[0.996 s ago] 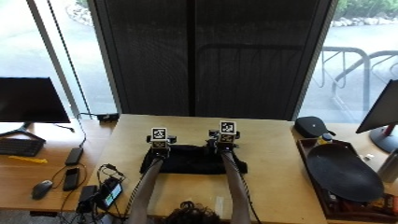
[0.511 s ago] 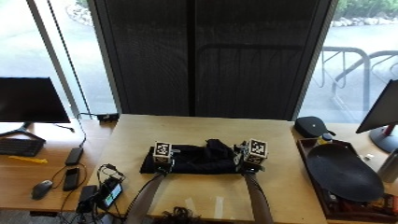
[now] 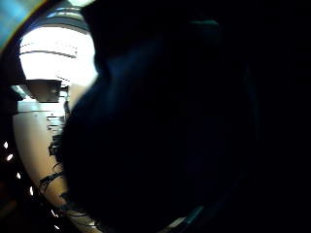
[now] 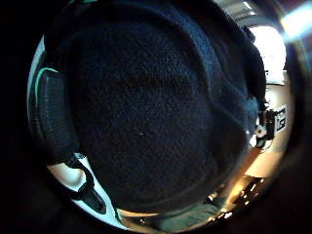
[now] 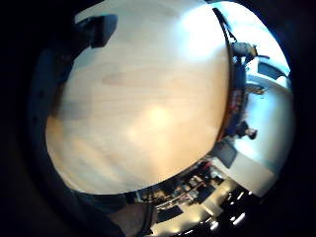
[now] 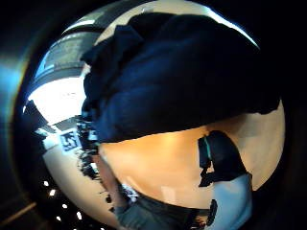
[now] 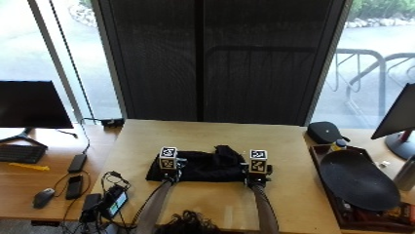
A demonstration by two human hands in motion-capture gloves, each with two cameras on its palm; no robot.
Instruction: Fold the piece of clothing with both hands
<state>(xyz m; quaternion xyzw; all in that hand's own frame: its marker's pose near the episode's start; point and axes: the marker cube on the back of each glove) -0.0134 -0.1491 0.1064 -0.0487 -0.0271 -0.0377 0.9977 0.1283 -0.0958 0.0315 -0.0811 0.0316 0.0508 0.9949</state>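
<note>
Your left hand (image 7: 170, 171) sits at the left end of the dark knit garment (image 7: 206, 165), your right hand (image 7: 257, 176) at its right end. The fingers are hidden, so I can't tell the grip. The garment lies crosswise on the table (image 7: 214, 134), equally near both hands.

Wood table (image 7: 214, 131), dark blinds (image 7: 214, 58), bright windows (image 7: 58, 44).

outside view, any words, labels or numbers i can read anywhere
None can be read.
The garment shows no label or print.
The monitor at the left is dark.
The bottle by the tray has a label too small to read.
</note>
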